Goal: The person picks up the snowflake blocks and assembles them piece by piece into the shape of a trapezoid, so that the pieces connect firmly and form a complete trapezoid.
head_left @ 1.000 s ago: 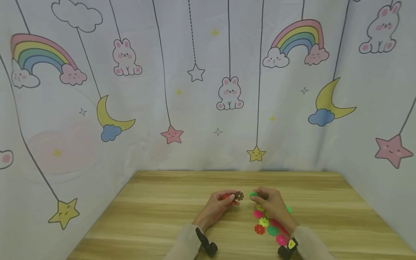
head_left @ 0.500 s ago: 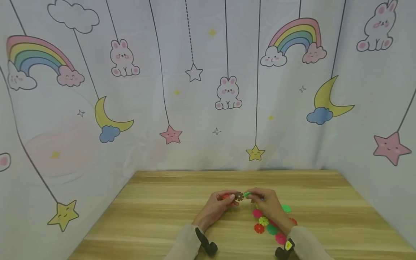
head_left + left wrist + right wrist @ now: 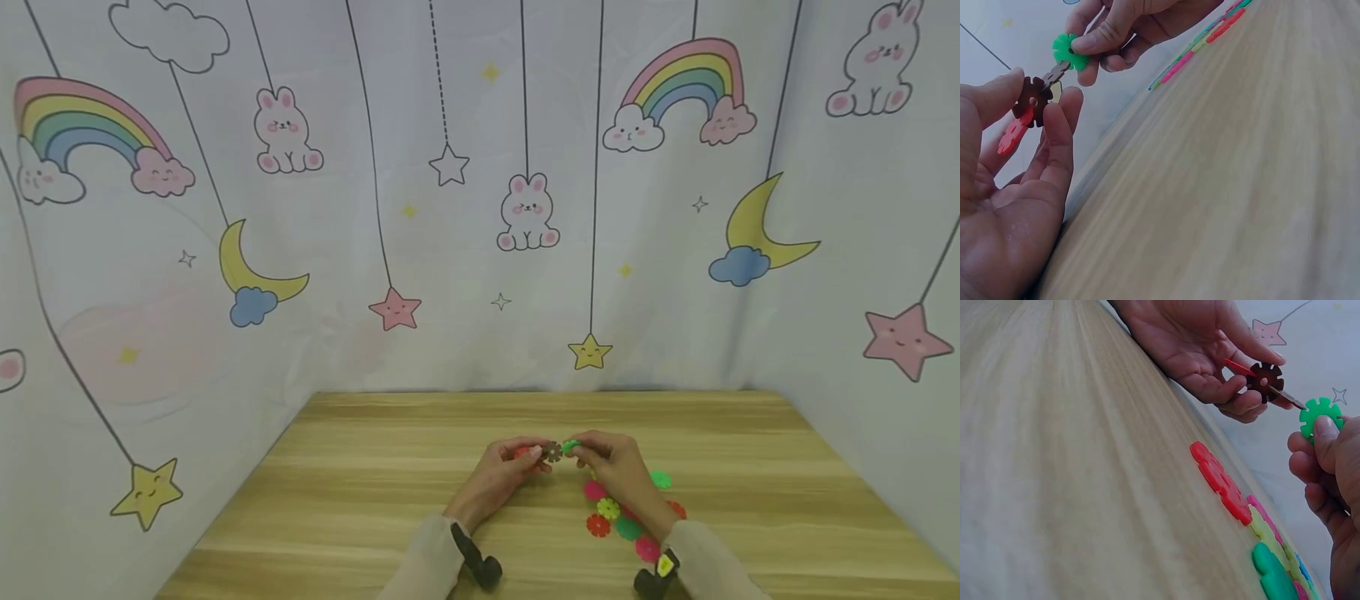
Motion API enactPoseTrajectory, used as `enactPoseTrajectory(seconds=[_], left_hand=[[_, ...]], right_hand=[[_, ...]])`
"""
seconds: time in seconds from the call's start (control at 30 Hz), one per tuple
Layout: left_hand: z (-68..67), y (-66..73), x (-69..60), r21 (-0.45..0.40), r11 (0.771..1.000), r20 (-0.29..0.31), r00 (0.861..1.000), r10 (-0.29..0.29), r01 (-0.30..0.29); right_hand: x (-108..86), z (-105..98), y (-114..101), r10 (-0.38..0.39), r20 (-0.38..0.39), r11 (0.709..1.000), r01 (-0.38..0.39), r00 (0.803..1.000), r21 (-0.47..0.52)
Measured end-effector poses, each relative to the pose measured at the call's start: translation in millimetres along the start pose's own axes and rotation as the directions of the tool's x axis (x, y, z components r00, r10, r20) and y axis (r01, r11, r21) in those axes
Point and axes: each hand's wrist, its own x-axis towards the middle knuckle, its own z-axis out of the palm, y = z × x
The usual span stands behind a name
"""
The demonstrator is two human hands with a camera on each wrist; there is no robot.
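In the left wrist view my left hand (image 3: 1016,206) pinches a dark brown notched plastic disc (image 3: 1026,100) between thumb and fingers. A red notched disc (image 3: 1013,135) is slotted into it on one side, and a second brown disc (image 3: 1055,75), seen edge-on, on the other. My right hand (image 3: 617,467) holds a green notched disc (image 3: 1316,410) between thumb and fingertips. The green disc's rim meets the free end of the edge-on brown disc; how deep it sits in the notch I cannot tell.
Several loose notched discs lie on the wooden table (image 3: 360,500) below my right forearm, among them a red disc (image 3: 597,525), a pink disc (image 3: 647,549) and a light green disc (image 3: 661,480). A patterned white curtain (image 3: 450,350) stands around the table's back and sides.
My right hand has moved left, bringing the green disc from a gap away up against the brown discs. The left hand has stayed almost still.
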Motion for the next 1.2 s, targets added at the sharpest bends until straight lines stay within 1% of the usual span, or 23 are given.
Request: enactPoseTrajectory(seconds=[0.07,0.17,0.27,0.4,0.53,0.73,0.8,0.87,1.0,1.03,1.1,1.2], left_hand=[[0.5,0.2,0.8,-0.003,1.0,-0.003,1.0,0.001,-0.001],[0.9,0.4,1.8,-0.002,1.0,0.0,1.0,0.003,-0.003],[0.3,-0.1,1.3,0.007,1.0,0.012,1.0,0.009,-0.009],[-1.2,-0.5,-2.3,-0.006,1.0,0.026,1.0,-0.01,0.011],[-3.0,-0.4,-7.2,-0.003,0.999,0.026,0.999,-0.032,0.032],[-4.0,-0.3,-9.7,0.008,0.999,0.039,0.999,-0.038,0.038],[-3.2,-0.3,-9.0,0.027,0.999,0.042,0.999,-0.032,0.031],[-2.0,-0.3,-7.6,0.044,0.999,0.029,0.999,-0.023,0.022],[1.3,1.6,-6.4,0.142,0.99,-0.035,0.999,0.026,-0.021],[2.0,2.3,-6.3,0.172,0.985,-0.052,0.998,0.037,-0.028],[4.0,4.0,-6.6,0.238,0.97,-0.064,0.996,0.065,-0.048],[7.0,4.9,-6.0,0.297,0.952,-0.065,0.994,0.091,-0.068]], right_hand=[[0.3,0,-1,0.019,0.003,1.0,-0.019,1.0,0.001],[0.5,0,-3,0.026,-0.002,1.0,-0.026,1.0,-0.008],[0.2,1,-5,0.005,-0.016,1.0,-0.005,1.0,-0.018],[-1.2,5,-6,-0.038,-0.024,0.999,0.038,0.999,-0.005],[-2.6,9,-9,-0.071,0.004,0.997,0.071,0.997,0.0],[-2.3,10,-9,-0.058,0.034,0.997,0.059,0.998,-0.043],[-2.1,10,-8,-0.058,0.04,0.997,0.06,0.998,-0.053],[-2.3,10,-8,-0.039,0.047,0.998,0.041,0.998,-0.052],[-4.6,9,-10,0.046,0.064,0.999,-0.046,0.997,-0.009],[-4.9,10,-11,0.066,0.068,0.998,-0.066,0.996,-0.008],[-5.1,10,-12,0.088,0.077,0.996,-0.088,0.993,-0.006],[-4.7,10,-12,0.085,0.095,0.996,-0.085,0.992,-0.012]])
